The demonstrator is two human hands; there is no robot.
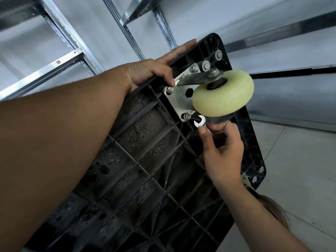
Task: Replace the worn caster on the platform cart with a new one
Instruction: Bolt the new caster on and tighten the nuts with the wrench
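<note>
The black plastic platform cart (pixel 145 146) is tipped up, its ribbed underside facing me. A caster with a pale yellow wheel (pixel 223 93) is bolted on by a metal plate (pixel 179 99) with nuts at its corners. My left hand (pixel 154 71) grips the cart's edge, thumb beside the upper-left nut (pixel 170 89). My right hand (pixel 222 151) holds a small open-end wrench (pixel 199 122), its jaw just right of the lower nut (pixel 187 116), not on it.
Metal shelving uprights and beams (pixel 60 60) stand behind the cart against a pale wall. A second caster (pixel 272 208) shows at the cart's lower right corner, over a light tiled floor (pixel 300 170).
</note>
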